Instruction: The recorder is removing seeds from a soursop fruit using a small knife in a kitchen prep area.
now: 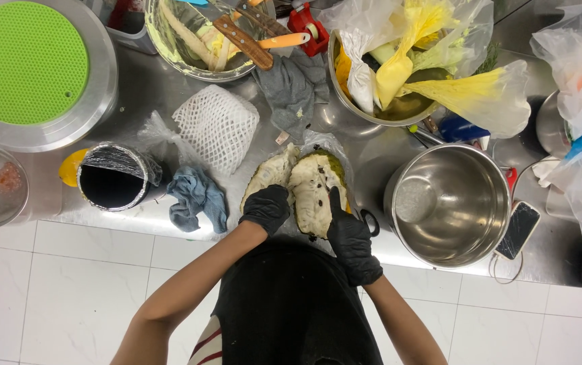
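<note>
On the steel counter, black-gloved left hand (266,208) and right hand (350,236) each grip the split, white-fleshed green fruit (308,184); the round steel pot (449,203) beside them holds nothing.

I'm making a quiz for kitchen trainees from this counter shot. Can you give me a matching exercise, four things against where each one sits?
Things:
1. split fruit
2. empty steel pot
3. green mat
4. phone

Places:
A. far left, on a round metal lid
B. counter edge, just right of the pot
C. under both gloved hands, left hand and right hand
D. right of the fruit

Pairs: 1-C, 2-D, 3-A, 4-B
</note>
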